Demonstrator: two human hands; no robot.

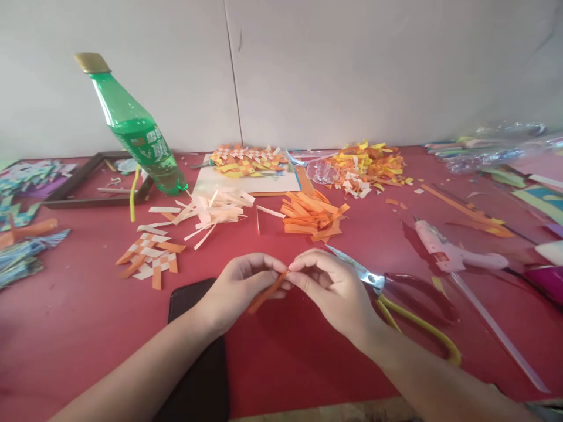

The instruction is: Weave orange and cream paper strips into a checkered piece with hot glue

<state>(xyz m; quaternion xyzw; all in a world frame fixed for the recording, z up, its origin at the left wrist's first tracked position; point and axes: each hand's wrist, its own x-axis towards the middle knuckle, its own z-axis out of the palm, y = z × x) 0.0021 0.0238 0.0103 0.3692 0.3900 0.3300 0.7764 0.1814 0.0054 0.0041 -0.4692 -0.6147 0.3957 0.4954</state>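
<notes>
My left hand (250, 285) and my right hand (326, 285) meet at the fingertips above the red table. Between them is a narrow orange paper strip (269, 294), pinched by the thumb and fingers of each hand, its loose end slanting down to the left. Just beyond lies a pile of orange paper strips (313, 215), with a pile of pale cream strips (215, 208) to its left. A woven orange-and-cream paper piece (152, 256) rests left of my hands. Scissors (373, 280) lie beside my right hand.
A black phone (200, 375) lies under my left forearm. A green bottle (141, 138) stands near a dark frame (74, 179). At right is a pink glue gun (455, 252) with a clear glue stick. Yellow and orange scraps (373, 167) are heaped by the wall.
</notes>
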